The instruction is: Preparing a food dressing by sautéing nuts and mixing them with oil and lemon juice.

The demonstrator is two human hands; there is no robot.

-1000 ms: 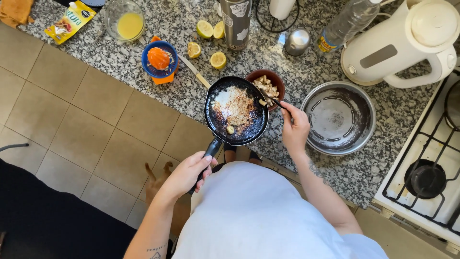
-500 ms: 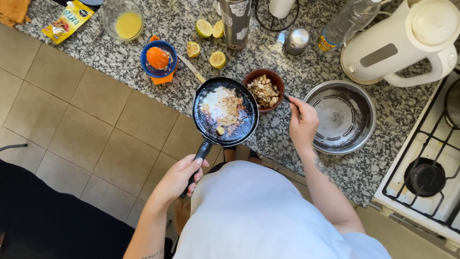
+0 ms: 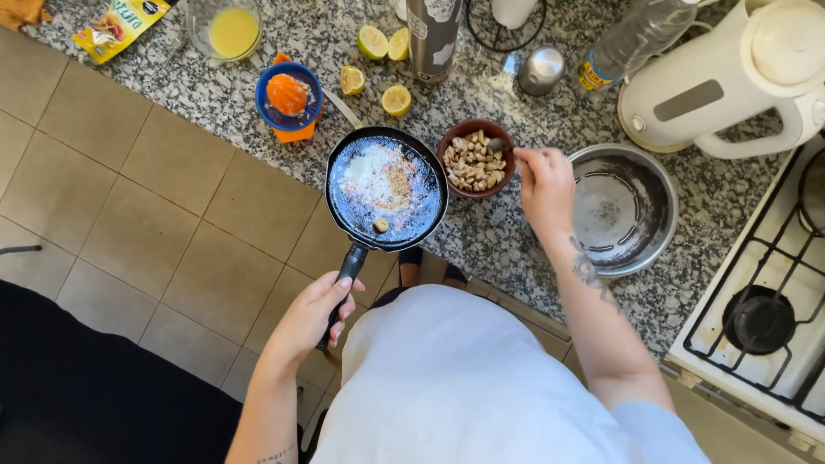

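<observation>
Over counter edge: left hand [image 3: 311,316] clenched on pan [image 3: 386,187] handle, handle toward body; right hand [image 3: 543,182] grasping spoon [image 3: 498,146].

A: Soft, even daylight is filling the view; nothing is looking dim or blown out.

B: Glare is showing on the steel bowl [image 3: 625,209] and the oily black pan [image 3: 387,187], and shadows are staying faint.

A: Focus is holding sharp on the granite worktop [image 3: 507,241]. Straight lines are bowing slightly toward the edges, and the bottom-left corner is falling dark
</observation>
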